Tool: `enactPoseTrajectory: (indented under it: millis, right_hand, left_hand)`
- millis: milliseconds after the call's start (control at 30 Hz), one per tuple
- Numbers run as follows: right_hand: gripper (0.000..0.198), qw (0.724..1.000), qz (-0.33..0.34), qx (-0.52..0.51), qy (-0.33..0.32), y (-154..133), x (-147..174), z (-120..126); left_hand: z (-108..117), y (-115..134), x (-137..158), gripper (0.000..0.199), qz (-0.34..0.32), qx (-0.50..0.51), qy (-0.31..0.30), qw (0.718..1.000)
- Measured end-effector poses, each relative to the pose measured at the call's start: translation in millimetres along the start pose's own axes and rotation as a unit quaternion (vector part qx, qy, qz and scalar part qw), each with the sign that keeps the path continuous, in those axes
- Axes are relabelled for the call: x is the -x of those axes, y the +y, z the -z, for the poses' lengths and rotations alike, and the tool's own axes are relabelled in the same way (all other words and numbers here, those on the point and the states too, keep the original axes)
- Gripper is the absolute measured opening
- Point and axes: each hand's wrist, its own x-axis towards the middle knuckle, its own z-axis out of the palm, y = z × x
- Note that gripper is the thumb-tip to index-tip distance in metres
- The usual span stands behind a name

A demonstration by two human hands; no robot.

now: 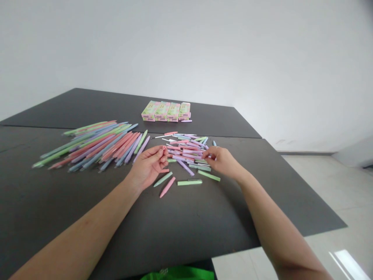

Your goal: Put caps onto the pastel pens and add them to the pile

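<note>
My left hand (148, 165) is closed around a pink pen barrel (164, 147), of which only the round end shows above the fingers. At the right edge of a loose heap of pen parts (186, 152), my right hand (220, 159) has its fingertips pinched together; what is between them, if anything, I cannot make out. The heap mixes pink, purple, green and blue barrels with thin white refills. Nearer to me lie a pale green barrel (190, 182), a green barrel (209, 175), a pink tapered barrel (167, 187) and a grey-green tapered barrel (163, 179).
To the left spreads a large pile of pens in clear sleeves (96, 146), in several pastel colours. Small pink and green boxes (161, 111) stand in a row farther back on the dark table (163, 225). Behind the table rises a white wall (186, 50).
</note>
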Motion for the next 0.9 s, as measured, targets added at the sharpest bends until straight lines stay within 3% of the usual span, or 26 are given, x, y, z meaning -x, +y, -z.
enactPoseTrajectory:
  millis: [167, 333, 433, 533, 633, 700, 800, 900]
  right_hand:
    - [0.013, 0.986, 0.005, 0.13, -0.102, 4, 2, 5]
    - [0.01, 0.975, -0.007, 0.193, -0.114, 2, 2, -6]
    - [0.012, 0.988, -0.011, 0.12, -0.096, 1, 2, -1]
    - [0.018, 0.989, -0.032, -0.099, -0.109, 2, 2, 7]
    - [0.026, 0.929, -0.053, -0.339, -0.14, 5, 1, 9]
    - [0.028, 0.884, -0.053, -0.445, -0.134, 5, 0, 8]
    - [0.028, 0.822, -0.056, -0.553, -0.123, 1, 2, 3]
    - [0.027, 0.783, -0.058, -0.605, -0.133, -7, 4, 0]
  left_hand:
    - [-1, 1, 0, 0.008, 0.0, 0.001, 0.007, 1.0]
    - [-2, 1, 0, 0.007, 0.0, -0.003, 0.004, 1.0]
    - [-1, 1, 0, 0.007, 0.001, -0.002, 0.007, 1.0]
    - [0, 1, 0, 0.008, 0.001, 0.0, 0.009, 1.0]
    - [1, 0, 0, 0.008, 0.003, 0.0, 0.009, 1.0]
    - [1, 0, 0, 0.008, 0.003, 0.001, 0.01, 1.0]
    - [0, 0, 0, 0.008, 0.004, 0.002, 0.01, 1.0]
    - [-1, 1, 1, 0.008, 0.007, 0.003, 0.008, 1.0]
